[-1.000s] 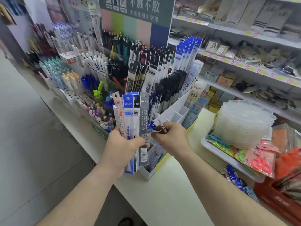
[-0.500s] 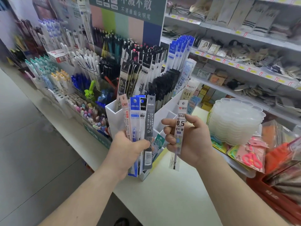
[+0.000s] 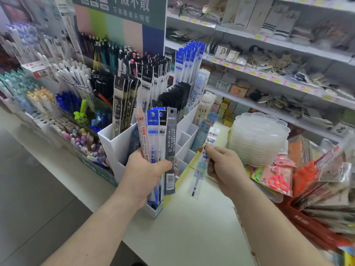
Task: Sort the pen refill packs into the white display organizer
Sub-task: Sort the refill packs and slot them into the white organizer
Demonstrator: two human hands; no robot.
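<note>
My left hand (image 3: 145,174) grips a fanned bundle of refill packs (image 3: 156,135) upright, with blue, black, grey and pink headers. It is held in front of the white display organizer (image 3: 117,143), which stands on the counter with stepped compartments. Several compartments at the back hold tall black and blue packs (image 3: 189,60). My right hand (image 3: 223,166) pinches a single clear refill pack (image 3: 201,166) with a white header, just right of the organizer's low front compartments (image 3: 185,144). The pack hangs tilted, its tip over the counter.
Pen displays (image 3: 57,89) crowd the counter to the left. A stack of clear plastic palettes (image 3: 258,139) sits in a white tray to the right, with packed scissors (image 3: 276,179) and red bags (image 3: 317,189) beyond. Store shelves (image 3: 269,45) run behind. The white counter top (image 3: 192,237) lies in front.
My right hand drew one pack from near the bundle, raised it facing me, and now has turned and shifted it right and lower beside the organizer. The left hand keeps its bundle.
</note>
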